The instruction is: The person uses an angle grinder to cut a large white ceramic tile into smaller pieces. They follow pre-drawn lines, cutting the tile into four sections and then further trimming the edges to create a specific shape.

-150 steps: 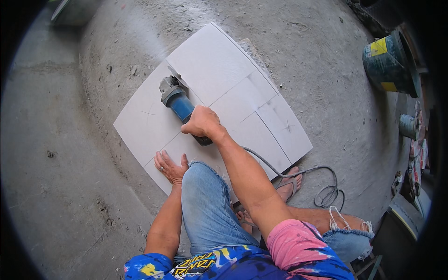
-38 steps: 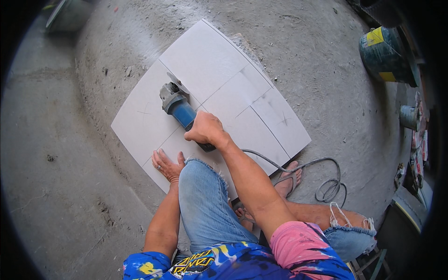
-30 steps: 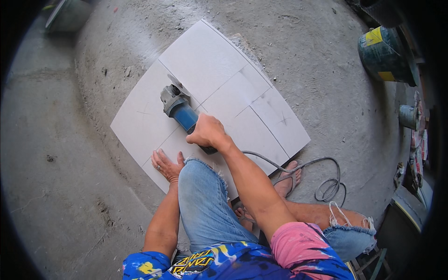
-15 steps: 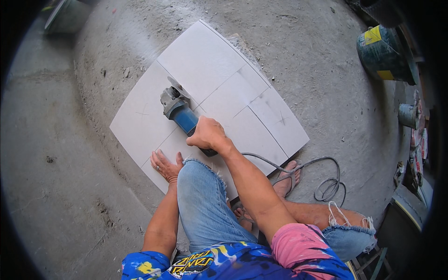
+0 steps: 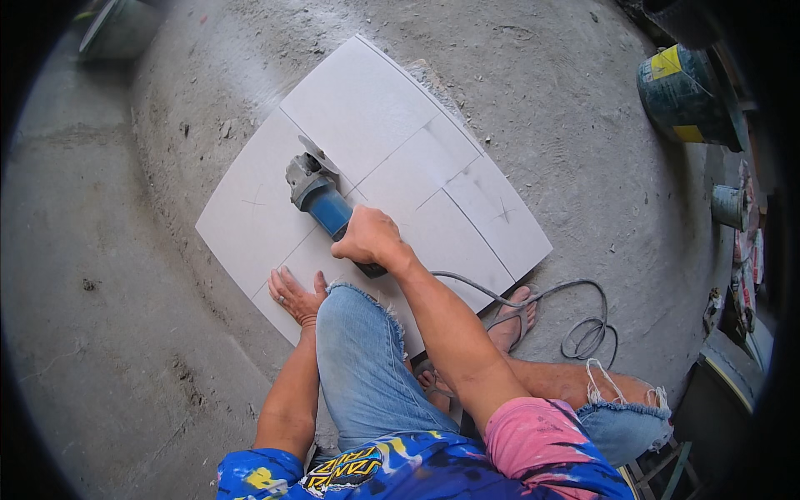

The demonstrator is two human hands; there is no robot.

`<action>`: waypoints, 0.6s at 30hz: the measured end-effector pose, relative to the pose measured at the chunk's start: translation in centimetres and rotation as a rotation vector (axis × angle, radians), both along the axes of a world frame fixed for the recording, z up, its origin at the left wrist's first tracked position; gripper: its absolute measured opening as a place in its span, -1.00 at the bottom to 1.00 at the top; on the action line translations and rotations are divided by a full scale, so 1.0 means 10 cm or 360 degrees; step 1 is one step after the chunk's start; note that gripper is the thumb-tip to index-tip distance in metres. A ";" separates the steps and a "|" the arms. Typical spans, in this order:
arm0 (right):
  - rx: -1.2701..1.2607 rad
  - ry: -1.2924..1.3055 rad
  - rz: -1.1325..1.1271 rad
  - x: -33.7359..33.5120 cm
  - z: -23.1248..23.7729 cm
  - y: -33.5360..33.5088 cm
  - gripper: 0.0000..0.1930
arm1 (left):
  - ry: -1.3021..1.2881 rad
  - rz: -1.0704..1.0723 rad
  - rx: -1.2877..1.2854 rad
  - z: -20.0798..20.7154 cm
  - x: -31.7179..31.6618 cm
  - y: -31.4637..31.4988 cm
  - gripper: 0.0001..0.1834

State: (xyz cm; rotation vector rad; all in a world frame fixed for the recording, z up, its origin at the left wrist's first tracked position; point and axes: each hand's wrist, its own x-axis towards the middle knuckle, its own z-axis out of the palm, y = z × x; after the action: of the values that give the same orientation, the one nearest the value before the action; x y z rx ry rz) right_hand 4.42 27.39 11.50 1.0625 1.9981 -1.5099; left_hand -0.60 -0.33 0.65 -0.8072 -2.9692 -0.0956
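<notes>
A large pale tile (image 5: pixel 367 108) with dark straight lines and small crosses marked on it lies on the concrete floor in front of me. My right hand (image 5: pixel 367 237) is wrapped round the rear body of a blue angle grinder (image 5: pixel 325 207). The grinder's grey head points away to the far left, and its disc (image 5: pixel 317 153) stands on edge at one of the long lines. My left hand (image 5: pixel 297 297) lies flat with fingers spread on the tile's near left part, beside my knee. Whether the disc is spinning I cannot tell.
The grinder's grey cable (image 5: pixel 475 287) runs right off the tile and coils on the floor by my sandalled foot (image 5: pixel 510 325). A dark green bucket (image 5: pixel 690 96) stands at the far right, with a smaller pail (image 5: pixel 730 207) nearer. Another container (image 5: pixel 117 32) is at the far left.
The grinder and my right hand have shifted very slightly to the left. My left hand and the tile have stayed in place.
</notes>
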 end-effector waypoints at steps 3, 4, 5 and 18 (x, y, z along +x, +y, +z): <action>-0.0008 0.0002 0.0009 -0.01 0.00 0.01 -0.55 | 0.0006 -0.0001 -0.0003 -0.01 -0.01 -0.01 -0.01; -0.0010 0.0000 0.0008 -0.01 -0.01 0.01 -0.55 | 0.0012 -0.0004 -0.0003 -0.01 -0.01 -0.01 -0.01; -0.0012 -0.0002 0.0006 -0.01 -0.01 0.01 -0.55 | 0.0017 -0.0007 -0.0003 -0.02 -0.01 -0.01 -0.01; -0.0013 0.0007 -0.0007 0.02 0.01 0.00 -0.54 | 0.0030 -0.0023 0.0031 -0.02 -0.02 -0.02 -0.02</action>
State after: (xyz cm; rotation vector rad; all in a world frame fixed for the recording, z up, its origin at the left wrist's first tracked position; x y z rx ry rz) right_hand 4.66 27.40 11.62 1.0617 1.9919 -1.5224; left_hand -0.83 -0.57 0.44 -0.8223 -2.9406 -0.1169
